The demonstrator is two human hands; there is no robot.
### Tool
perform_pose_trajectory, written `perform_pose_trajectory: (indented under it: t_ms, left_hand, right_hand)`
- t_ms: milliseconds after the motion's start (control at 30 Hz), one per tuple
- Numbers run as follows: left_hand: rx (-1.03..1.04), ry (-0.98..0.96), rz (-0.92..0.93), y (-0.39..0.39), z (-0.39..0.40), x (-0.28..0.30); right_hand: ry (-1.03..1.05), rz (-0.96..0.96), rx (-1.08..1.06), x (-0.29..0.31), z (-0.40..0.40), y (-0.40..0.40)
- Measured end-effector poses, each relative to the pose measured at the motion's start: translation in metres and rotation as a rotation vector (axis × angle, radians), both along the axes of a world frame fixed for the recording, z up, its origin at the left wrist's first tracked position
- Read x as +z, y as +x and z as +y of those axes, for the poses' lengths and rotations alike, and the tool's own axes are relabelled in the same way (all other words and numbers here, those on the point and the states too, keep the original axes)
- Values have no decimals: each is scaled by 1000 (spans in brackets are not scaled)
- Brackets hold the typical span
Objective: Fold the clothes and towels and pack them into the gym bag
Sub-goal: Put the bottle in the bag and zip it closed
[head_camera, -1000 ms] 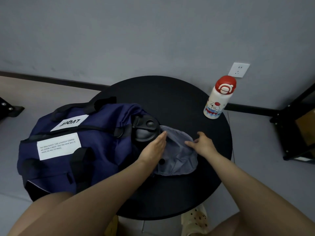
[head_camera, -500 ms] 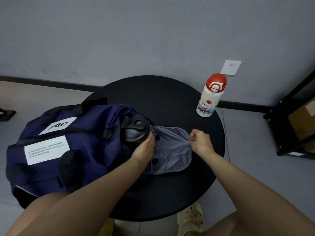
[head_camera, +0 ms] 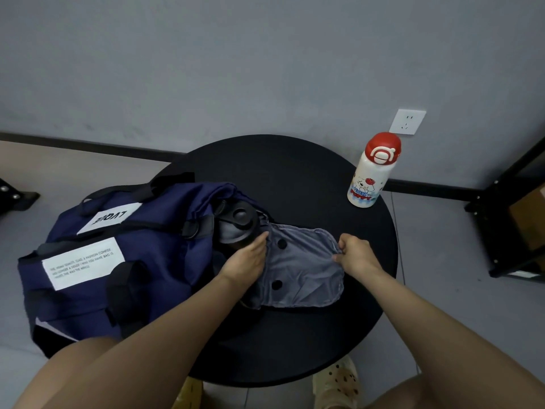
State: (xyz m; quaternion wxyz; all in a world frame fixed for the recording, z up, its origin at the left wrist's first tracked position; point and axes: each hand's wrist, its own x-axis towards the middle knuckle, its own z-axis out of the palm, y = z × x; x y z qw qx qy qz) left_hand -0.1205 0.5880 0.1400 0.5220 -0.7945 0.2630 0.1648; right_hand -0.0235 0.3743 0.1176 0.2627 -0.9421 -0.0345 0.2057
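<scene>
Down at the near edge, 2 bare forearms reach in over the round black table (head_camera: 295, 160), and here is the change: a second ago the right hand (head_camera: 355, 255) lay with fingers loose on the grey fabric flap with 2 black snap buttons (head_camera: 300, 270), and now its fingers are curled tight, pinching the flap's right hem and drawing it taut. The left hand (head_camera: 247, 258) has slid in too, fingers straight and pressed flat against the flap's left side by the upper button, pinning it. That flap looks like the pocket or lining at the end of the navy blue fabric gym bag with white labels (head_camera: 124, 252), which lies on its side across the table's left, so my read is that the bag is being opened out for packing. Just behind the left hand, a black plastic bottle lid (head_camera: 237, 221) pokes from the bag's end, crowding the opening. Farther back on the right stands a white cartoon-printed bottle with a red cap (head_camera: 373, 172), well clear. No clothes or towels in sight yet.
</scene>
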Motion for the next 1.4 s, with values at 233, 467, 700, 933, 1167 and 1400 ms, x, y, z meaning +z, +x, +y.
perform_pose_trajectory:
  t_ms: [233, 467, 700, 933, 1167, 1400]
  left_hand:
    - [101, -573, 12, -9, -15, 38]
    - [309, -1129, -433, -25, 29, 76]
    - [623, -1308, -502, -32, 62, 80]
    - [661, -1022, -539, -33, 72, 78]
    - [669, -638, -553, -15, 57, 70]
    - [618, -745, -661, -15, 63, 80]
  right_hand:
    - [-24, -272, 217, 18, 20, -5]
    - [368, -216, 460, 33, 78, -31]
    - [566, -122, 306, 32, 127, -56]
    - [644, -129, 188, 30, 130, -42]
    - [785, -19, 112, 27, 106, -28]
    - [834, -49, 106, 30, 98, -26]
